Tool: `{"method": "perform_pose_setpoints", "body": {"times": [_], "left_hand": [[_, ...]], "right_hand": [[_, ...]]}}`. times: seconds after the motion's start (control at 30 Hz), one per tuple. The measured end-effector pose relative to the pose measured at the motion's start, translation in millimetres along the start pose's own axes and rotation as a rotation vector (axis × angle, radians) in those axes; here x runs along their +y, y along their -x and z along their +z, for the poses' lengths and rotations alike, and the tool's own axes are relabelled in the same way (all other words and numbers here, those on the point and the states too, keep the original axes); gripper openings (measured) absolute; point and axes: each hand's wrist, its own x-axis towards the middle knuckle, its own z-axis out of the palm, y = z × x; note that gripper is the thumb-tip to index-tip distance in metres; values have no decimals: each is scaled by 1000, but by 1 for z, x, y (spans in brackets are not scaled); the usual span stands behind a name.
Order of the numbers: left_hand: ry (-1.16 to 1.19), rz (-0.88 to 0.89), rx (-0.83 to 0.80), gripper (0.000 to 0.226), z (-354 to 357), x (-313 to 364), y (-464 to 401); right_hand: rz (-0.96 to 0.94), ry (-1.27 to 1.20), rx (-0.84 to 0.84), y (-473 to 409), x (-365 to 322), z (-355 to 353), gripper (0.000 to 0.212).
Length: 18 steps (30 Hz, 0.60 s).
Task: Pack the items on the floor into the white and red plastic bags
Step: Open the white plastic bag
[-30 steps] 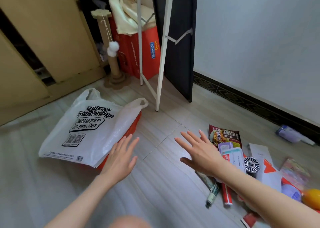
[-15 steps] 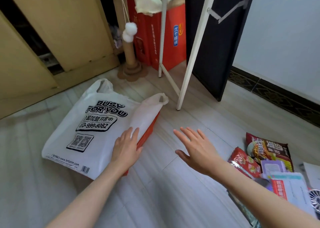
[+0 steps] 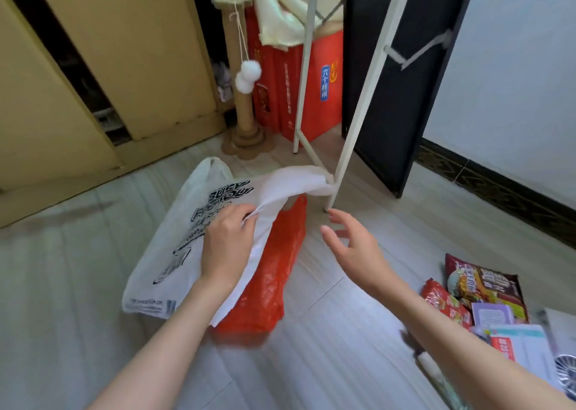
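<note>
- Pale grey plank floor (image 3: 93, 253) runs to a white wall with a dark patterned skirting board (image 3: 498, 191) on the right and tan wooden doors (image 3: 124, 51) on the left.
- White plastic carrier bag with black printed lettering (image 3: 174, 253) lies flat on the floor at centre-left; its right-hand edge and handle are raised off the floor.
- Red crinkled plastic bag (image 3: 274, 278) lies beneath the white one, exposed along the lifted side.
- Left hand (image 3: 227, 247) rests over the white bag, its fingers pinching the raised white plastic near the handle.
- Right hand (image 3: 352, 247) hovers above the floor just right of the red bag, fingers loosely spread and slightly bent, grasping nothing, apart from both bags.
- Items for packing sit at lower right, well apart from the bags: a dark printed snack packet (image 3: 486, 285), a red printed snack packet (image 3: 445, 303), a small lilac card packet (image 3: 492, 316), a white box with a red label (image 3: 511, 344) and a silver ribbed round object (image 3: 567, 369), cut off by the frame edge.
- Background: a white metal rack leg (image 3: 364, 97), a black panel (image 3: 389, 82), a red printed box (image 3: 324, 82) and a cardboard cat scratching post with white pompoms (image 3: 246, 97).
</note>
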Motion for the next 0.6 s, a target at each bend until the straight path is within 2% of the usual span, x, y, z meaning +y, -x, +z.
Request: {"method": "perform_pose_setpoints", "body": {"times": [0.1, 0.23, 0.3, 0.37, 0.4, 0.5, 0.53, 0.6], "left_hand": [[85, 108, 80, 13, -48, 54, -6], [134, 336, 126, 11, -99, 121, 13], [169, 475, 82, 8, -113, 154, 31], [188, 609, -39, 10, -119, 178, 49], [194, 643, -153, 19, -119, 189, 57], [147, 582, -621, 60, -114, 214, 75], [130, 581, -707, 62, -112, 218, 78], [170, 619, -727, 59, -111, 229, 81]], "right_hand": [[80, -243, 41, 16, -57, -30, 45], [244, -611, 78, 51, -114, -72, 47], [256, -733, 136, 72, -129, -91, 29], [248, -679, 281, 89, -133, -106, 20], [240, -605, 366, 95, -130, -114, 17], [192, -458, 530, 120, -123, -142, 9], [192, -431, 561, 128, -119, -152, 10], [153, -393, 592, 146, -109, -172, 11]]}}
